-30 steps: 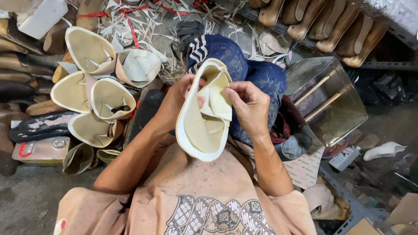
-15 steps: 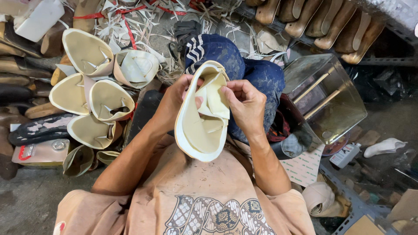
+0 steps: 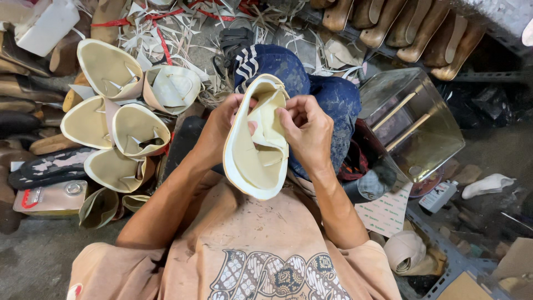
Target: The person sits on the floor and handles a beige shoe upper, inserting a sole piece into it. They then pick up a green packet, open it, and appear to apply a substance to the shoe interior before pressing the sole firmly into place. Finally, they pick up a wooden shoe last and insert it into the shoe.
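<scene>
Between our two hands, the cream shoe upper (image 3: pixel 252 150) has barely moved since a moment ago, so we are still folding its lining, left hand (image 3: pixel 222 125) gripping its edge, right hand (image 3: pixel 305 128) pinching the flap inside.

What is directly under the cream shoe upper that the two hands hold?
Under the cream shoe upper are the person's knees in blue trousers. The left hand and right hand grip its sides. The lap beneath its middle is covered and cannot be seen.
</scene>
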